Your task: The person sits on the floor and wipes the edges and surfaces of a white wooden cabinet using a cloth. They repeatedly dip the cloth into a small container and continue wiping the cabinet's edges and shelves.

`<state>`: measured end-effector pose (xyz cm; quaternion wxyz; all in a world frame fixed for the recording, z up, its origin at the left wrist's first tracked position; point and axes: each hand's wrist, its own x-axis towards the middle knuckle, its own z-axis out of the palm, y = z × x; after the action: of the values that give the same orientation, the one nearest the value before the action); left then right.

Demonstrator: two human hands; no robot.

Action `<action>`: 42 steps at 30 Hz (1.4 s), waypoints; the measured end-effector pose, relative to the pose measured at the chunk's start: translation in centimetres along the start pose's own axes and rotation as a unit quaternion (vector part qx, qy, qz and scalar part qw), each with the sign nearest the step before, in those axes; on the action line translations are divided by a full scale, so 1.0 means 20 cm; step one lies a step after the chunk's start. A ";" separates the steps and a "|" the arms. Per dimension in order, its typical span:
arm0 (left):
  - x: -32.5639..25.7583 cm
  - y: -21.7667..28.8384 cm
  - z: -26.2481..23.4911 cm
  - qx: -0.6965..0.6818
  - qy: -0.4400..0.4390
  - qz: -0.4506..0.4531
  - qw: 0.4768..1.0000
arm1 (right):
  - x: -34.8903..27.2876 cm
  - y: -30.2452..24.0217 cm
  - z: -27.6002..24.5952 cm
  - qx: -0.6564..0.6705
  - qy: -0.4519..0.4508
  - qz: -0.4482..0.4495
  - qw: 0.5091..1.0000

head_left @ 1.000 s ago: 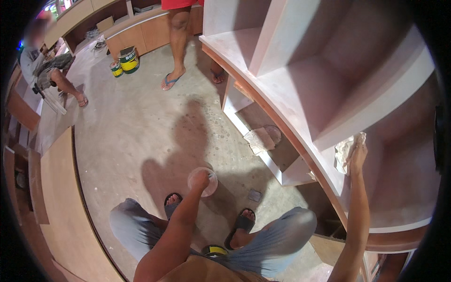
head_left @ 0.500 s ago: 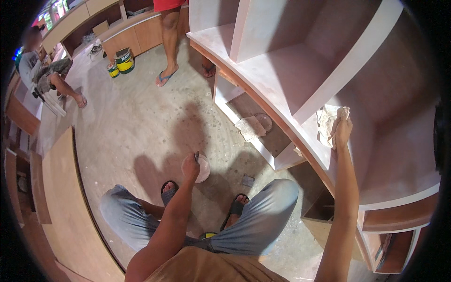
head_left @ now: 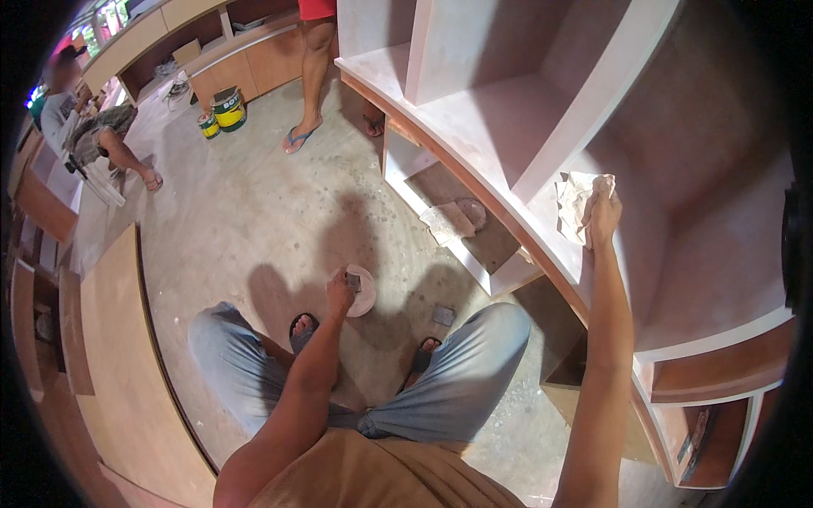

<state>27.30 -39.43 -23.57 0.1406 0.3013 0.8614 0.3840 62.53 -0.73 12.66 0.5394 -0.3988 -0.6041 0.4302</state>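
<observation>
My left hand (head_left: 340, 291) is closed on a small dark grey block (head_left: 353, 282), perhaps a sanding block. It is above a round whitish container or lid (head_left: 364, 298) on the floor between my feet. Whether the block touches it I cannot tell. My right hand (head_left: 605, 216) grips a crumpled cream-coloured cloth (head_left: 577, 203) with brown marks. The cloth lies against the whitish bottom board of the cabinet (head_left: 483, 114), to the right of a slanting upright divider (head_left: 584, 106). Part of the cloth is hidden under my fingers.
Another grey block (head_left: 443, 316) lies near my right foot. A white open frame (head_left: 474, 269) stands below the cabinet, with a pale cloth (head_left: 447, 224) over it. Paint cans (head_left: 229, 110), a standing person's leg (head_left: 312, 76) and a seated person (head_left: 106, 140) are farther off. A wooden panel (head_left: 127, 356) is left.
The view has shifted slightly. The block in my left hand now shows more plainly over the round container. My right hand still holds the cloth on the cabinet board, in nearly the same place.
</observation>
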 end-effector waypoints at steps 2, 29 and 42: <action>0.02 -0.02 -0.03 -0.013 0.025 0.041 0.999 | 0.01 -0.01 0.01 -0.018 -0.001 -0.017 1.000; 0.05 0.07 0.11 -0.095 0.087 -0.134 0.983 | 0.13 0.08 -0.05 -0.054 -0.008 0.001 0.998; 0.00 1.96 0.10 -0.557 0.107 0.011 0.823 | 0.08 0.09 -0.01 0.017 0.001 0.001 1.000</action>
<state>44.42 -17.80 4.33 0.1875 0.1378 0.5071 0.8298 62.66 1.44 11.47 0.5464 -0.3902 -0.5959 0.4405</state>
